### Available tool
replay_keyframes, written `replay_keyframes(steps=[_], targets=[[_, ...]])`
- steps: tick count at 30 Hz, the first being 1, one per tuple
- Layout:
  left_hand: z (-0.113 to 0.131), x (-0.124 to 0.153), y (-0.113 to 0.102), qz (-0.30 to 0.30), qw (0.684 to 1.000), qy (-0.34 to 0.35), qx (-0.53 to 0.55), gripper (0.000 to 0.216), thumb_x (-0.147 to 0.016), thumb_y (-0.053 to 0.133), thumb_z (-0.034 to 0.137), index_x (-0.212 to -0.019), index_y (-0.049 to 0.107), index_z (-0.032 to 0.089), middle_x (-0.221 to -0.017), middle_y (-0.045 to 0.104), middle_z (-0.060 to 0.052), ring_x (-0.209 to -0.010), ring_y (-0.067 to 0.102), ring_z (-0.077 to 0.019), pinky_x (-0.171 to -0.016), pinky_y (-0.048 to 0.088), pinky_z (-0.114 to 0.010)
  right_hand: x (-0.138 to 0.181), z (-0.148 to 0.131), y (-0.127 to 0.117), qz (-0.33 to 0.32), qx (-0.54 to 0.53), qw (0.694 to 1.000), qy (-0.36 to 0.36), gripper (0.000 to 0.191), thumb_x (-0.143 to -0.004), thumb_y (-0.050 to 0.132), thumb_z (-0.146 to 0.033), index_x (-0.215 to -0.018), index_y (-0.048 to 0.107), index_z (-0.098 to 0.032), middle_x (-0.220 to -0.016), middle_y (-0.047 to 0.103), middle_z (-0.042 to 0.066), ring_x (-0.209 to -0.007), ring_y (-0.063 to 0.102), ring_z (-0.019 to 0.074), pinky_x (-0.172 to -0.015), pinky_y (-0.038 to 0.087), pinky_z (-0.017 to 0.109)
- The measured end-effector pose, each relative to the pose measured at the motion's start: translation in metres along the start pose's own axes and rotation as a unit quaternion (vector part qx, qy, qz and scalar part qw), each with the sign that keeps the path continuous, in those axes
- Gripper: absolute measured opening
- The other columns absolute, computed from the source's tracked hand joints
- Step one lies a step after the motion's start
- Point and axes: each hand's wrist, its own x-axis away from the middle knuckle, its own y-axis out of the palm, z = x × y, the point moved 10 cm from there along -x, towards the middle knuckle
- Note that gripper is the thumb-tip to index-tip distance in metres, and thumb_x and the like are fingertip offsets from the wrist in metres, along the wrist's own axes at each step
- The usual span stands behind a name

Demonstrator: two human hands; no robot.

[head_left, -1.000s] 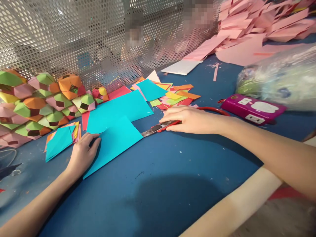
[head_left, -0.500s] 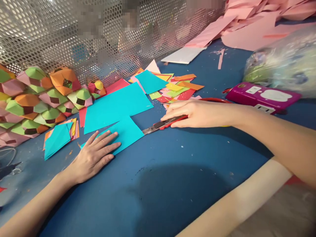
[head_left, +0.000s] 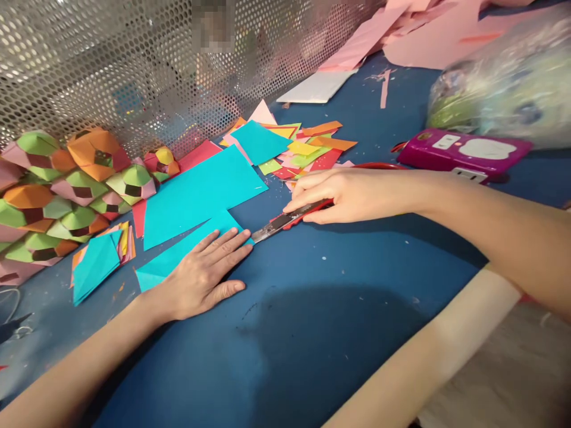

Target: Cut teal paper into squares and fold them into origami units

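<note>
Turquoise paper, a folded-looking sheet (head_left: 176,251), lies on the blue surface (head_left: 297,282) in front of the person, its near part covered by the left hand (head_left: 206,276). That hand lies palm down, its fingers extended and grasping nothing, the thumb apart from the rest. The right hand (head_left: 328,191) has its fingers closed around a red-handled cutter (head_left: 279,223), whose blade points at the sheet's right corner, just beside the left fingertips; whether blade and paper touch cannot be told. Behind the sheet lies a larger turquoise sheet (head_left: 205,191), partly over red paper (head_left: 198,156). To the left is a stack of small cut pieces (head_left: 96,264), with folded paper units (head_left: 78,217) beyond; farther back, coloured scraps (head_left: 314,147). At right, a purple power strip (head_left: 464,153) lies before a clear plastic bag (head_left: 495,95). A perforated metal panel (head_left: 134,65) borders the rear.
</note>
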Motion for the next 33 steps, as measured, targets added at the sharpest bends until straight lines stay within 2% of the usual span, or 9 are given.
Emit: replay_keyframes(steps=[6, 12, 15, 22, 26, 30, 33], targets=[[-0.004, -0.002, 0.009, -0.006, 1.000, -0.004, 0.001, 0.061, -0.099, 0.034, 0.047, -0.151, 0.022, 0.019, -0.156, 0.025, -0.013, -0.145, 0.021, -0.0266, -0.118, 0.019, -0.053, 0.005, 0.008, -0.004, -0.001, 0.002, 1.000, 0.012, 0.027, -0.085, 0.054, -0.029, -0.103, 0.072, -0.038, -0.092, 0.068, -0.002, -0.085, 0.064, 0.0199, -0.073, 0.053, 0.036], [-0.007, -0.003, 0.010, -0.032, 0.999, -0.022, -0.001, 0.063, -0.098, 0.033, 0.051, -0.152, 0.022, 0.020, -0.157, 0.026, -0.011, -0.146, 0.020, -0.0275, -0.118, 0.018, -0.052, 0.012, 0.022, -0.026, 0.055, 0.004, 0.998, 0.034, 0.023, -0.081, 0.061, -0.036, -0.100, 0.073, -0.037, -0.097, 0.069, -0.004, -0.092, 0.065, 0.0221, -0.083, 0.053, 0.041], [-0.008, -0.006, 0.009, -0.031, 0.999, -0.043, -0.002, 0.062, -0.097, 0.033, 0.053, -0.150, 0.027, 0.022, -0.156, 0.029, -0.010, -0.144, 0.024, -0.0281, -0.118, 0.019, -0.052, 0.012, 0.023, -0.030, 0.072, 0.004, 0.997, 0.034, 0.023, -0.081, 0.061, -0.040, -0.100, 0.073, -0.036, -0.098, 0.070, -0.005, -0.092, 0.065, 0.0219, -0.083, 0.053, 0.042], [-0.009, -0.012, 0.011, -0.017, 0.996, -0.088, 0.026, 0.064, -0.096, 0.027, 0.060, -0.147, 0.034, 0.022, -0.153, 0.034, -0.011, -0.140, 0.030, -0.0287, -0.116, 0.021, -0.055, 0.008, 0.026, -0.018, 0.057, 0.000, 0.998, 0.024, 0.021, -0.078, 0.062, -0.030, -0.094, 0.073, -0.036, -0.096, 0.070, -0.004, -0.087, 0.065, 0.0196, -0.077, 0.053, 0.038], [-0.006, -0.010, 0.007, 0.010, 0.997, -0.072, 0.027, 0.063, -0.097, 0.024, 0.058, -0.145, 0.039, 0.019, -0.151, 0.034, -0.015, -0.139, 0.032, -0.0298, -0.114, 0.023, -0.055, 0.002, 0.019, -0.017, 0.092, -0.022, 0.995, 0.026, 0.024, -0.081, 0.060, -0.032, -0.101, 0.072, -0.031, -0.098, 0.070, -0.002, -0.090, 0.064, 0.0194, -0.080, 0.051, 0.037], [0.007, -0.006, -0.007, 0.077, 0.997, -0.009, -0.008, 0.058, -0.098, 0.030, 0.053, -0.135, 0.052, 0.015, -0.126, 0.055, -0.016, -0.121, 0.049, -0.0278, -0.110, 0.030, -0.052, -0.006, 0.013, -0.014, 0.121, -0.092, 0.986, 0.060, 0.030, -0.085, 0.056, -0.036, -0.107, 0.070, -0.022, -0.095, 0.070, 0.002, -0.084, 0.063, 0.0176, -0.075, 0.048, 0.032], [0.014, -0.005, -0.009, 0.084, 0.996, 0.016, -0.019, 0.054, -0.099, 0.032, 0.048, -0.133, 0.054, 0.013, -0.120, 0.058, -0.016, -0.112, 0.053, -0.0264, -0.104, 0.038, -0.048, -0.010, 0.011, -0.011, 0.140, -0.143, 0.976, 0.082, 0.028, -0.085, 0.057, -0.034, -0.103, 0.069, -0.018, -0.089, 0.068, 0.003, -0.077, 0.060, 0.0157, -0.071, 0.046, 0.030]])
